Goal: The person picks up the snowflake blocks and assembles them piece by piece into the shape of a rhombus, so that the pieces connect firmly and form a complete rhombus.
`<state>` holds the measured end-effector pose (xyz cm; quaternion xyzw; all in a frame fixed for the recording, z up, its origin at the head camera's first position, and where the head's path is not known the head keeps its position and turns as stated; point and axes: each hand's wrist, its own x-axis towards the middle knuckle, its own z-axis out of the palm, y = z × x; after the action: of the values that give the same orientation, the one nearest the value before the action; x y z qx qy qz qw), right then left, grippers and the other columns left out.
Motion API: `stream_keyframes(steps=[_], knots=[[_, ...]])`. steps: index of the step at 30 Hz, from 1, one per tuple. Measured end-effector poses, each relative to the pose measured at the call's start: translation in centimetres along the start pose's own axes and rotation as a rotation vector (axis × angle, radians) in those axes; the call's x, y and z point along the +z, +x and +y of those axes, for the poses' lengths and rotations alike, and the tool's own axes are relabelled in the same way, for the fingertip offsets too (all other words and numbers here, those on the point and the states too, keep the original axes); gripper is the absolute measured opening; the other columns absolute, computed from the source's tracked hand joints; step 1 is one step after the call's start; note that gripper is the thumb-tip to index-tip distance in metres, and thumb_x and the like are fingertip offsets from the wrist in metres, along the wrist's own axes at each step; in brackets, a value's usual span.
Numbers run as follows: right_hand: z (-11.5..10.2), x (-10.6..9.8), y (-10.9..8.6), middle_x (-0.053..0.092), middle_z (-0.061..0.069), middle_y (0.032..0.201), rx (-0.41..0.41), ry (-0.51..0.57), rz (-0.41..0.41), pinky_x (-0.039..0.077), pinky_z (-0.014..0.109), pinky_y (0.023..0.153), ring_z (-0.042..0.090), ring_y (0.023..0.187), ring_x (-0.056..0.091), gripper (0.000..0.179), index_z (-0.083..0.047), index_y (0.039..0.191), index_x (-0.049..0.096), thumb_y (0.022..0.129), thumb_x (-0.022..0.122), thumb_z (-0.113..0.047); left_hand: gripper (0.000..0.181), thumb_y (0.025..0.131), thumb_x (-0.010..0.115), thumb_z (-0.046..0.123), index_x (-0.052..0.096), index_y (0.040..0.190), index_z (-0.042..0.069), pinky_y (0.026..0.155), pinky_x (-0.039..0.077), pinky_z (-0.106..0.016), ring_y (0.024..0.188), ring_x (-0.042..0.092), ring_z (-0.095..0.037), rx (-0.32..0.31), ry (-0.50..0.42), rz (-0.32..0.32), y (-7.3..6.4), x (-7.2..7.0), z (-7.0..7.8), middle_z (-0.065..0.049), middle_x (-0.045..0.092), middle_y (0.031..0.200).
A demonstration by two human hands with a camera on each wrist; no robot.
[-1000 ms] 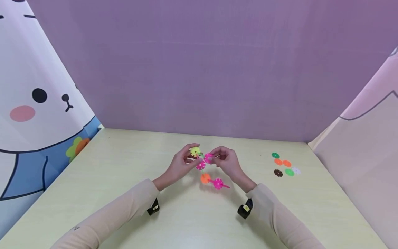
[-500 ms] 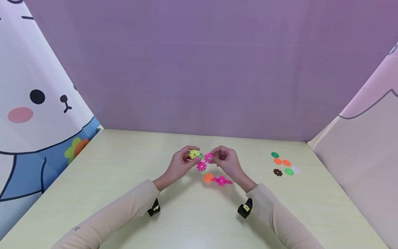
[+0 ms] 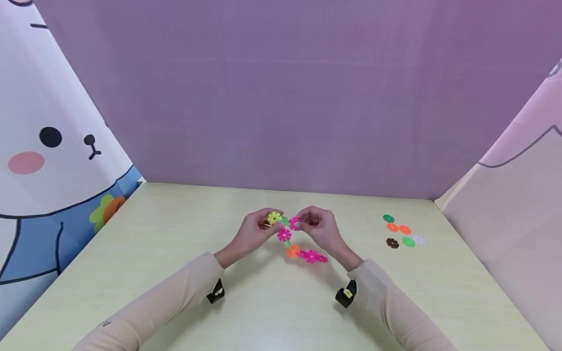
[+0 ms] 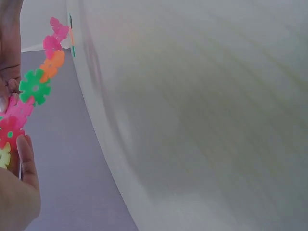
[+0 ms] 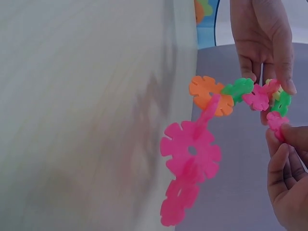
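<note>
A chain of interlocking flower-shaped discs is held up between both hands. My left hand point(image 3: 254, 229) pinches the chain near its yellow disc point(image 3: 274, 218) and a green disc point(image 5: 281, 102). With thumb and fingers, my right hand point(image 3: 321, 228) pinches a pink disc point(image 5: 276, 121) right beside that green one. From there the chain hangs down through another pink disc point(image 3: 284, 235), a green disc point(image 4: 35, 87) and an orange disc point(image 3: 292, 251). Several pink discs point(image 5: 191, 149) form its trailing end, which points right in the head view. Fingers partly hide the held discs.
Loose flower discs lie on the table point(image 3: 175, 302) at the right: a dark green disc point(image 3: 388, 218), two orange discs point(image 3: 405, 229), a brown disc point(image 3: 392, 243), a light green disc point(image 3: 409, 242) and a white disc point(image 3: 418, 240). A purple panel point(image 3: 290, 107) stands behind.
The chain's hanging pink end has swung a little to the right and turned. The yellow disc has dropped slightly with the left fingers; the right hand stays almost still, pinching the pink disc.
</note>
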<state>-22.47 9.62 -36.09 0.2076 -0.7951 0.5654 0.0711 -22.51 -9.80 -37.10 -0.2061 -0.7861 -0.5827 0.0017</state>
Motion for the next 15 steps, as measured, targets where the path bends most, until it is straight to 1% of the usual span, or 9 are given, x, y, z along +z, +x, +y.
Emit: stream_keyframes(steps=[2,5,6,9,13,15], knots=[[0.01,0.09,0.01,0.065,0.026,0.083,0.004,0.003,-0.004,0.05,0.02,0.058,0.023,0.065,0.061,0.012,0.011,0.09,0.062,0.078,0.064,0.007,0.032,0.086,0.063,0.012,0.058,0.116,0.0,0.064,0.05,-0.016,0.076,0.062,-0.021,0.007,0.006,-0.002,-0.03,-0.09,-0.03,-0.019,0.067,0.096],[0.05,0.22,-0.02,0.065,0.026,0.083,0.012,0.004,-0.007,0.05,0.019,0.058,0.017,0.064,0.061,0.012,0.011,0.09,0.062,0.078,0.064,0.008,0.033,0.086,0.062,0.01,0.057,0.117,-0.002,0.063,0.049,-0.015,0.079,0.062,-0.028,0.025,0.009,-0.014,-0.09,-0.18,-0.08,-0.021,0.066,0.096],[0.06,0.26,-0.03,0.066,0.026,0.083,0.014,0.002,-0.006,0.049,0.019,0.057,0.013,0.063,0.06,0.012,0.011,0.089,0.063,0.078,0.064,0.007,0.034,0.087,0.061,0.01,0.056,0.117,-0.003,0.063,0.048,-0.015,0.079,0.061,-0.031,0.03,0.012,-0.018,-0.1,-0.2,-0.07,-0.021,0.066,0.096],[0.05,0.39,-0.07,0.065,0.027,0.082,0.016,0.005,0.002,0.049,0.018,0.056,0.007,0.061,0.059,0.011,0.011,0.089,0.063,0.078,0.064,0.008,0.035,0.087,0.061,0.009,0.055,0.119,-0.004,0.061,0.047,-0.014,0.077,0.059,-0.031,0.034,0.017,-0.027,-0.18,-0.23,0.03,-0.022,0.065,0.095],[-0.14,0.55,-0.12,0.065,0.028,0.082,0.015,0.009,0.013,0.047,0.018,0.055,0.006,0.061,0.058,0.011,0.011,0.088,0.062,0.078,0.064,0.008,0.035,0.087,0.06,0.009,0.055,0.119,-0.004,0.058,0.044,-0.014,0.068,0.055,-0.017,0.033,0.035,-0.028,-0.26,-0.2,0.28,-0.021,0.065,0.092],[-0.31,0.6,-0.14,0.065,0.028,0.082,0.012,0.006,0.018,0.046,0.018,0.054,0.007,0.061,0.058,0.011,0.011,0.088,0.062,0.078,0.064,0.008,0.035,0.088,0.06,0.009,0.055,0.119,-0.004,0.057,0.044,-0.014,0.067,0.053,-0.014,0.034,0.044,-0.026,-0.27,-0.17,0.32,-0.021,0.064,0.09]])
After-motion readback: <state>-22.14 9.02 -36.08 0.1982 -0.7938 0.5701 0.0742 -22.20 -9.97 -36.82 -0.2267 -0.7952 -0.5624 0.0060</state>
